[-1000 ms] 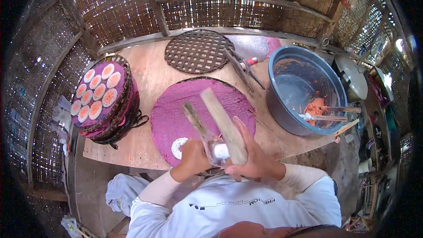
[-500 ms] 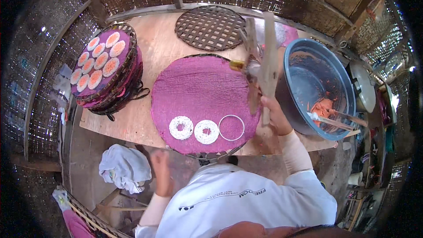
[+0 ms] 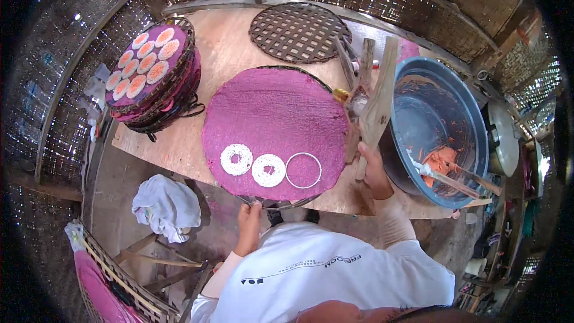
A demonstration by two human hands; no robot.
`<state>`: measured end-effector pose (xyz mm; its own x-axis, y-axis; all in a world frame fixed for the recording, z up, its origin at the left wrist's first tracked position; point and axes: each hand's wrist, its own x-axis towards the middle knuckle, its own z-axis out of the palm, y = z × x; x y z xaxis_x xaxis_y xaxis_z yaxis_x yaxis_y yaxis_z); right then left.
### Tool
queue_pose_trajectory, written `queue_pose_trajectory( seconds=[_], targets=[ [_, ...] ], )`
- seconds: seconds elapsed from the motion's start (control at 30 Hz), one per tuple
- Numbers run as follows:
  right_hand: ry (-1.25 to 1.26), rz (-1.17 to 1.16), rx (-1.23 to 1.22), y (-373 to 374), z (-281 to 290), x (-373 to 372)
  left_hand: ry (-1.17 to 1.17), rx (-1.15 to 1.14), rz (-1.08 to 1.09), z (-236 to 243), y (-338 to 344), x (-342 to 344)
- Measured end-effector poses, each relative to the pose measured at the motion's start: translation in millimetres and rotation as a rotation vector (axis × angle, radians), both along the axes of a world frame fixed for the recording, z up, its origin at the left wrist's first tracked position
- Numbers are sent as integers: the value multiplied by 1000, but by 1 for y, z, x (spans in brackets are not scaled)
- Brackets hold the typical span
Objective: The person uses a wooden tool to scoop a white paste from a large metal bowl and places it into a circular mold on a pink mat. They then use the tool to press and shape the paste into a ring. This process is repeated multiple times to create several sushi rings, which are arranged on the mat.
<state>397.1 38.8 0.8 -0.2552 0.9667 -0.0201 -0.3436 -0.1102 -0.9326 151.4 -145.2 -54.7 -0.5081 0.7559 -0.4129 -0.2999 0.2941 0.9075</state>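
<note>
A round woven tray covered with purple cloth (image 3: pixel 272 116) lies on the table before me. On its near part are two white lacy rings, the left ring (image 3: pixel 237 160) and the middle ring (image 3: pixel 268 170), with a thin white hoop (image 3: pixel 303 170) beside them. My left hand (image 3: pixel 249 226) is closed on the tray's near rim, thumb on top. Over the tray's right side, my right hand (image 3: pixel 376 173) grips the lower end of a wooden press (image 3: pixel 378 107) with long pale handles. Its working end is partly hidden behind the wood.
Stacked trays (image 3: pixel 158 93) at the left carry several white-and-orange discs. A bare lattice tray (image 3: pixel 300 33) lies at the back. Right of the press stands a blue basin (image 3: pixel 439 119) holding orange dough (image 3: pixel 439 160) and wooden sticks. A white cloth bundle (image 3: pixel 167 208) sits below the table.
My left hand has risen from beside the table and taken hold of the tray's near rim. The right hand keeps its grip on the press, whose handles now sit further apart.
</note>
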Motion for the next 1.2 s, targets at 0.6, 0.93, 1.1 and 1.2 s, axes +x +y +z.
queue_pose_trajectory(
  seconds=[0.6, 0.93, 1.1, 1.2],
  targets=[
    [-386, 676, -11, -26, 112, -40, 1525, -292, 138, 62, 65, -166],
    [-504, 1241, -62, 2, 145, -118, -595, 1484, -382, 194, 129, -155],
    [-599, 1347, -405, 41, 118, -127, -754, 1583, -647, 152, 133, -167],
    [-696, 1400, -423, 45, 108, -142, -803, 1572, -589, 123, 132, -170]
  ],
)
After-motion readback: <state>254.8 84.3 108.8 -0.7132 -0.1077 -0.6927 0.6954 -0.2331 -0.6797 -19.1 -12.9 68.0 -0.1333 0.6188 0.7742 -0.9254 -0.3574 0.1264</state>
